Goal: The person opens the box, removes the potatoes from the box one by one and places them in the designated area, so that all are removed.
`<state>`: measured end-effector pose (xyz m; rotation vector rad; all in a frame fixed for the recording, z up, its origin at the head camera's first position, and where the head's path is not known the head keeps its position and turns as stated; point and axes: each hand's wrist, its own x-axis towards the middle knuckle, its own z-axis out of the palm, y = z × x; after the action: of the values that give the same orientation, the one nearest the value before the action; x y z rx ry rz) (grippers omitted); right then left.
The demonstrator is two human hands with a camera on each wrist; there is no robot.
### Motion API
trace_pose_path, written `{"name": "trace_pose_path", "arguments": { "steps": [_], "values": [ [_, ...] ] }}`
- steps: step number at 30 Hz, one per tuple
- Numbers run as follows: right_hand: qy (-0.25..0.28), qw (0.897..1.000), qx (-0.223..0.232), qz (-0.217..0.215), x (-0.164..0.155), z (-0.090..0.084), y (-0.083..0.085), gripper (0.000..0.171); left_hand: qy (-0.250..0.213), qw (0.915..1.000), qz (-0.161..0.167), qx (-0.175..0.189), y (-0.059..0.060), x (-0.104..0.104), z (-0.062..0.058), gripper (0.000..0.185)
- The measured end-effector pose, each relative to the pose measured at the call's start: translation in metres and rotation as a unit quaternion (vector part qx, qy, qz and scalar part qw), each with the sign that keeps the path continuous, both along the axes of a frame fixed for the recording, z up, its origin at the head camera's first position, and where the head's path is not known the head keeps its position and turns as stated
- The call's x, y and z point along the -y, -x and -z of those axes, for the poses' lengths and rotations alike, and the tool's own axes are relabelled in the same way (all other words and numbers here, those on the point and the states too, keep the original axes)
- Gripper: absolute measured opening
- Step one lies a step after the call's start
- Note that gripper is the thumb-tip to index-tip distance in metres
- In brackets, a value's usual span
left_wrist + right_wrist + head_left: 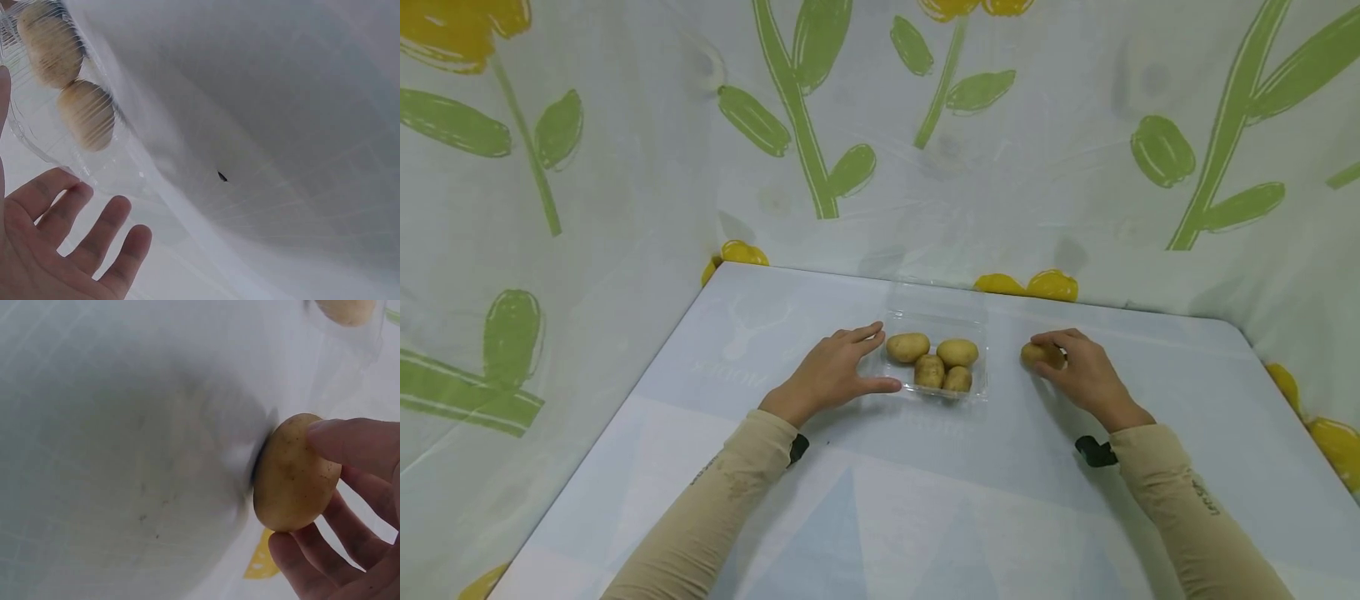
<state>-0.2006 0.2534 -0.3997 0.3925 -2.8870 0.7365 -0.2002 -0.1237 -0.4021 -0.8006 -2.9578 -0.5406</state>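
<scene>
Governing relation: the held potato (1032, 355) lies to the right of the clear plastic box (936, 320), with a strip of table (925, 467) between them. The box sits between the two hands. The right hand (1088, 373) is the nearer to this potato — thumb on one side, fingers on the other, clamped on it. The potato is at the table surface or just above it; contact cannot be confirmed. Its long axis appears to run roughly left to right, though the fingers hide part of it.

The left hand (833, 369) is at the left side of the box. Its fingers are spread apart and grip nothing; the thumb points toward the near left corner.

Count. Potatoes: five in total — four potatoes (957, 352) inside the box, two at the far side and two at the near side, plus one in the right hand. Box: one. Hands: two. Beige sleeves (703, 500): two, one per arm.
</scene>
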Motion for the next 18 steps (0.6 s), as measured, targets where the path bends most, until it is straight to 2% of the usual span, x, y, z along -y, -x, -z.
{"name": "trace_pose_path", "arguments": {
  "steps": [18],
  "values": [
    [-0.002,1.000,-0.020,-0.003,0.0014,-0.0033,-0.0022,0.038,-0.008,0.9999,0.014,0.002,0.0038,0.0032,0.0001,0.092]
  ]
}}
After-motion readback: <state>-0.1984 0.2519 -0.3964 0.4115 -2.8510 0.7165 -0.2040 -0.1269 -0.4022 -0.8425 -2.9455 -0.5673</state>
